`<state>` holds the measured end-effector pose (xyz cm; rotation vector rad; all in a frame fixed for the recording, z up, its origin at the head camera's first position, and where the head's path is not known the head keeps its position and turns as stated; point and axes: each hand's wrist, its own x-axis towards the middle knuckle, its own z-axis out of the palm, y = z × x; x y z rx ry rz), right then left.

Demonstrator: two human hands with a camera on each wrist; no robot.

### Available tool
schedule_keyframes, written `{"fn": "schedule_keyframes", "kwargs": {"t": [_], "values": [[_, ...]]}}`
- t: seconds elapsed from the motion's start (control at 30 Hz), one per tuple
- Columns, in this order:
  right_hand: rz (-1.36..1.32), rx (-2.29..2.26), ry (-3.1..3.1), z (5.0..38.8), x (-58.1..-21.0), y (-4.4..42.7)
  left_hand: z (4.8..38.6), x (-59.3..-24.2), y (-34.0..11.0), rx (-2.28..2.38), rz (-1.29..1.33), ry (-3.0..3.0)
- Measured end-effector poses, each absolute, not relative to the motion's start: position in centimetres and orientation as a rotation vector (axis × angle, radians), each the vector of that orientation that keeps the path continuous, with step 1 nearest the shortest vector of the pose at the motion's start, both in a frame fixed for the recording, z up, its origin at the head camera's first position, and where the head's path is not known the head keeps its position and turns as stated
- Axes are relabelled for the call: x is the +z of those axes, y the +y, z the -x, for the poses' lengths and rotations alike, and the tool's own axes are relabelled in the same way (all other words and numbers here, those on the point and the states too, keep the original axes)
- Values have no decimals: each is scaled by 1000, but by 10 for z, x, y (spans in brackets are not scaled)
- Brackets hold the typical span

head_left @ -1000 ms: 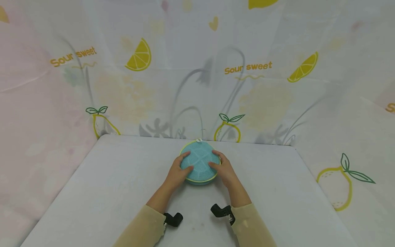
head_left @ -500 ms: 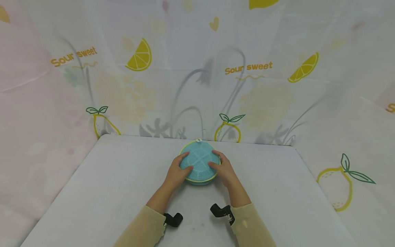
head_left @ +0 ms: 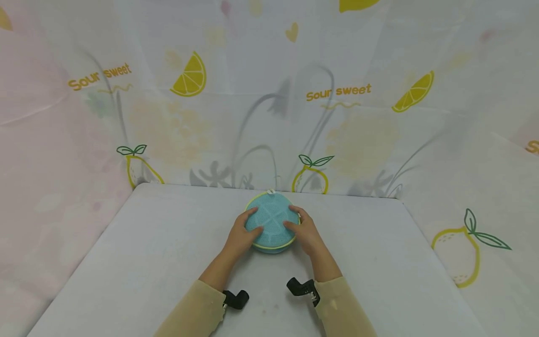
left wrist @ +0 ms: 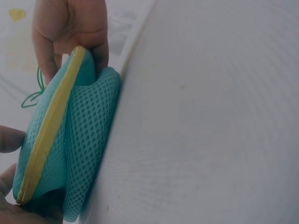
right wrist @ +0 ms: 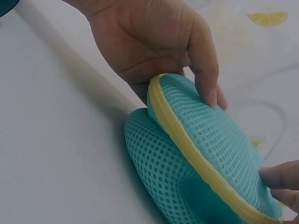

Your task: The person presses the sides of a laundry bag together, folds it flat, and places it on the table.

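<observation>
A round light-blue mesh laundry bag (head_left: 273,216) with yellow zipper edging (left wrist: 49,126) is on the white table near its back edge. The left hand (head_left: 241,236) grips its left side and the right hand (head_left: 309,235) its right side, with both thumbs on the upper face and the other fingers around the rim. A white tab (head_left: 271,191) shows at the bag's far edge. In the wrist views the yellow band runs between two mesh halves, and the lower half (right wrist: 156,149) is dented inward. Some fingertips are hidden behind the bag.
The white table (head_left: 168,234) meets a cloth backdrop (head_left: 252,70) printed with lemons along its back edge. Black wrist cameras (head_left: 236,299) jut inward from both beige sleeves (head_left: 343,309).
</observation>
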<state>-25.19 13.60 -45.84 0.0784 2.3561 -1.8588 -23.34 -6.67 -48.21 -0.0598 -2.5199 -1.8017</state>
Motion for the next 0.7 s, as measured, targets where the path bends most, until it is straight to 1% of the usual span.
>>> {"fn": "schedule_keyframes", "kwargs": {"t": [0.47,0.7], "values": [[-88,-1758,2450,251,-460,135,232,-481,-66,-1692,46,-2596],[-14,-1550,2655,253,-464,135,234,-482,-67,-1596,85,-2624]]}}
